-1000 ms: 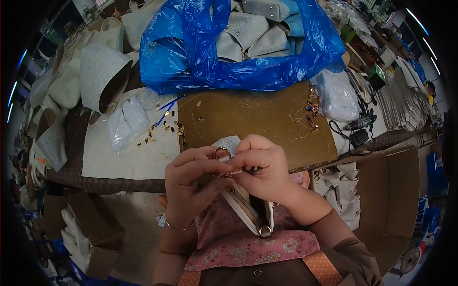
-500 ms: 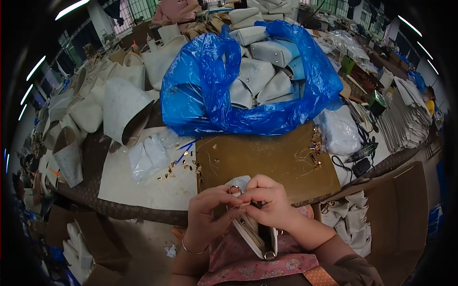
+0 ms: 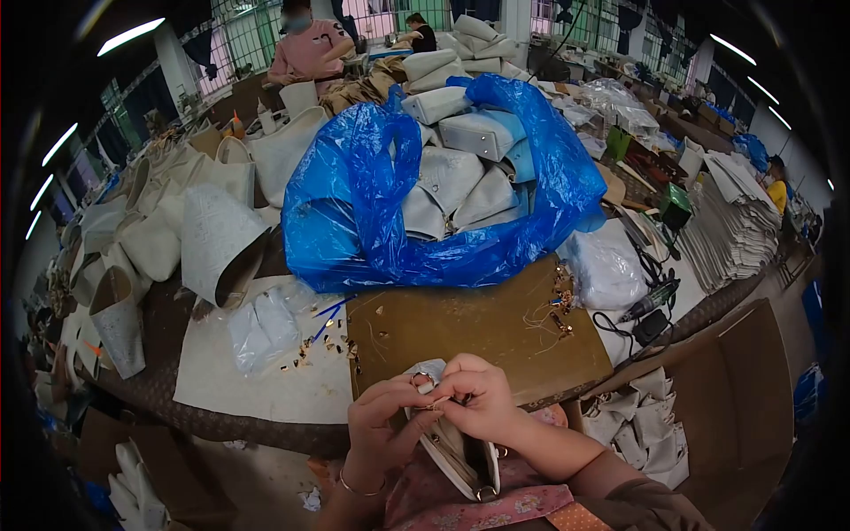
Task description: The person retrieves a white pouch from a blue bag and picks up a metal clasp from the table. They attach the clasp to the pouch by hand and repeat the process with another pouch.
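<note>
A small white handbag rests on my lap against the pink floral apron, its top opening toward me and a metal ring at its near end. My left hand is closed on the far end of the bag, beside another metal ring. Fingertips of my right hand pinch at the same spot, meeting those of my left. Something small and light-coloured shows between the fingertips, too small to name. The fingers partly cover that end of the bag.
A blue plastic bag full of white handbags stands on the table beyond a brown board. Small gold fittings lie left, more fittings right, near a corded tool. Cardboard boxes flank me. Co-workers are at the back.
The view has tilted upward, so the table sits lower and more of the co-workers shows. Both hands stay at the far end of the handbag, with only slight finger movement.
</note>
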`<state>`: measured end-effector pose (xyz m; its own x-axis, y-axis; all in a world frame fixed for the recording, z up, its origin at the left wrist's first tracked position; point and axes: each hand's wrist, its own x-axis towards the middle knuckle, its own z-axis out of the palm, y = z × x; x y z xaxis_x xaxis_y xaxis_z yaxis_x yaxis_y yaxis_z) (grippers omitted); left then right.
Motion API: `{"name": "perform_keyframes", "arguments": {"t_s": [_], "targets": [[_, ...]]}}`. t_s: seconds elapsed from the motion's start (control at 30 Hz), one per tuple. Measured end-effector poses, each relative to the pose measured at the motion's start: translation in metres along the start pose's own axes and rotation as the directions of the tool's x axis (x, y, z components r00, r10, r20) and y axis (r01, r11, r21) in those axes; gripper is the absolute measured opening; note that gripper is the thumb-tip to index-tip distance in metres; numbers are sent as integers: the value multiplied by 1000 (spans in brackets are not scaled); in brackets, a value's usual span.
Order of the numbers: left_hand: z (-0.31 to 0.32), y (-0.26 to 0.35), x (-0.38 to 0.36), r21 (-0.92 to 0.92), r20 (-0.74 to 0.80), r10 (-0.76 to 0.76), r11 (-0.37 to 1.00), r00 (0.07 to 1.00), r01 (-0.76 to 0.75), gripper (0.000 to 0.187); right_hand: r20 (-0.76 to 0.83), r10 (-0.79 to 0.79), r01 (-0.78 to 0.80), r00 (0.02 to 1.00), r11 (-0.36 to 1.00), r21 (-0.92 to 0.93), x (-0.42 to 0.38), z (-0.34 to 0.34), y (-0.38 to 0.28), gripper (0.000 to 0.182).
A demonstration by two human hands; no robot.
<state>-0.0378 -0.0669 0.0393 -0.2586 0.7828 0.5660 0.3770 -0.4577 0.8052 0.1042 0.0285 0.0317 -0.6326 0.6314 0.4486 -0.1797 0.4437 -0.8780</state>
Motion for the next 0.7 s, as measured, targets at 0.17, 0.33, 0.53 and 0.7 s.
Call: {"name": "perform_keyframes", "arguments": {"t_s": [0.17, 0.33, 0.53, 0.7], "targets": [[-1, -4, 1, -49, -12, 6, 999, 1000, -6, 20, -5, -18, 18, 1000, 1000, 26, 0, 2, 2, 10], [-3, 1, 4, -58, 22, 25, 998, 999, -24, 21, -2, -28, 28, 1000, 998, 59, 0, 0, -4, 11], [1, 7, 7, 3, 51, 63, 998, 997, -63, 19, -16, -61, 62, 998, 996, 66, -4, -5, 2, 11], [6, 5, 8, -5, 42, 32, 999, 999, -32, 16, -71, -91, 94, 993, 995, 40, -4, -6, 4, 11]]}}
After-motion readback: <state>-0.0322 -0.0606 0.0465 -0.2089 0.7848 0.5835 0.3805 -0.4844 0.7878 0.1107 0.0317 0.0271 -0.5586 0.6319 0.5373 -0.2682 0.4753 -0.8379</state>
